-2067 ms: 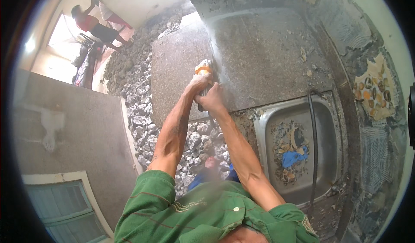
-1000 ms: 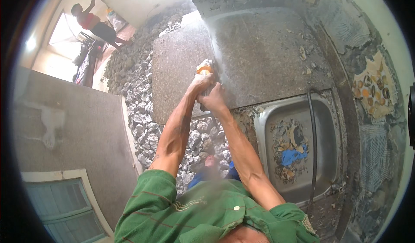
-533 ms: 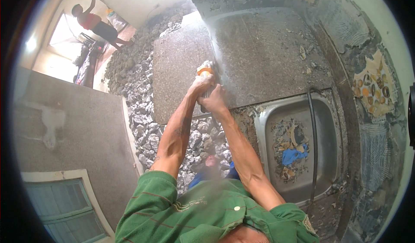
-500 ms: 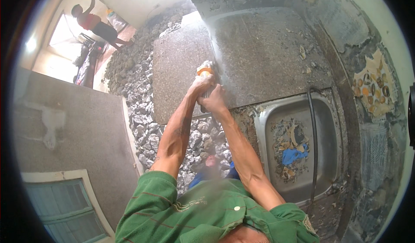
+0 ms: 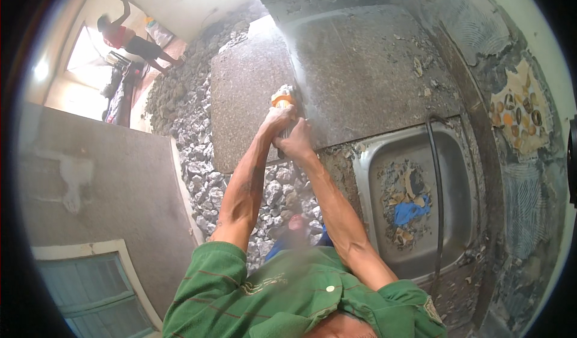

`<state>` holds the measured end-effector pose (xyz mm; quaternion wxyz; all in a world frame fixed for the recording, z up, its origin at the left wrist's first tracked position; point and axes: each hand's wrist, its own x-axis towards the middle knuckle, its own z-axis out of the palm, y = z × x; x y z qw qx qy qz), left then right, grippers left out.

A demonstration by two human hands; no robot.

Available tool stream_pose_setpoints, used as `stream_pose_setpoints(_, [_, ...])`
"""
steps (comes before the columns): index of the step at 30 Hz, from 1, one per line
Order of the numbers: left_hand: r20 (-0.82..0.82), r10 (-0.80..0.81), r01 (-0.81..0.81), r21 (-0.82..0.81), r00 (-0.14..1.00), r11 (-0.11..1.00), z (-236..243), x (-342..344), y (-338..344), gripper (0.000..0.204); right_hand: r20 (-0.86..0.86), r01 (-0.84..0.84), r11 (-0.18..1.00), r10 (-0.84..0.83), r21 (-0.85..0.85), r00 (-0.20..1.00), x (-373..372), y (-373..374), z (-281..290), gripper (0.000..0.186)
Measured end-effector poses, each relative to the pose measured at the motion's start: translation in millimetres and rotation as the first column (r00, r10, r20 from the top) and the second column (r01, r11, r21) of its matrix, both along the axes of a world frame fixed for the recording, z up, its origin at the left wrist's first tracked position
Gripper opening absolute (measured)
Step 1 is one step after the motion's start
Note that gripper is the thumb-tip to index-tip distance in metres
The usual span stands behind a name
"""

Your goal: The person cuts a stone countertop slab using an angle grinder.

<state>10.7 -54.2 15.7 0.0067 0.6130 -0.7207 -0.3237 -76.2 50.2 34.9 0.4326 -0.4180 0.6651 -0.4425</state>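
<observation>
Both arms reach forward over a speckled grey stone counter slab (image 5: 246, 97). My left hand (image 5: 279, 119) is wrapped round the front of a dusty orange angle grinder (image 5: 282, 101). Just behind it, my right hand (image 5: 297, 139) is closed on the tool's rear body. The grinder's head rests at a pale, dusty line running away across the slab. Its disc is hidden by the tool and dust. White dust (image 5: 299, 67) spreads over the slab to the right of that line.
Right of my arms, a steel sink (image 5: 390, 260) holds rubble and a blue scrap (image 5: 411, 212); a black hose (image 5: 437, 199) crosses it. Broken stones (image 5: 207, 187) cover the floor. A chipped wall (image 5: 523, 205) borders the right side. Another person (image 5: 129, 40) stands far left.
The view has shifted very slightly. Both hands keep their hold on the grinder at nearly the same spot on the slab.
</observation>
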Motion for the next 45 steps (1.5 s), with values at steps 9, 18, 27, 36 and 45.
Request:
stream_pose_setpoints(9, [-0.041, 0.180, -0.176, 0.080, 0.983, 0.981, 10, -5, 1, 0.060, -0.029, -0.018, 1.000, 0.018, -0.003, 0.999, 2, 1, -9, 0.083])
stream_pose_setpoints(18, [-0.071, 0.128, -0.122, 0.080, 0.989, 0.989, -9, 4, -2, 0.055, 0.227, -0.201, 0.976, 0.176, 0.089, 0.958, -3, -1, -15, 0.108])
stream_pose_setpoints(27, [0.104, 0.008, -0.008, -0.002, 0.995, 1.000, -7, -1, 8, 0.033, 0.246, -0.217, 0.971, 0.187, 0.099, 0.951, -3, 4, -17, 0.108])
stream_pose_setpoints(36, [0.138, -0.166, 0.181, -0.106, 0.976, 0.978, -5, 3, 15, 0.033, 0.262, -0.191, 0.978, 0.164, 0.084, 0.951, -1, 11, -17, 0.108])
stream_pose_setpoints(45, [0.100, -0.052, 0.058, -0.062, 0.994, 0.996, -2, 0, 23, 0.035, 0.178, -0.175, 0.981, 0.158, 0.080, 0.971, -1, 19, -16, 0.111])
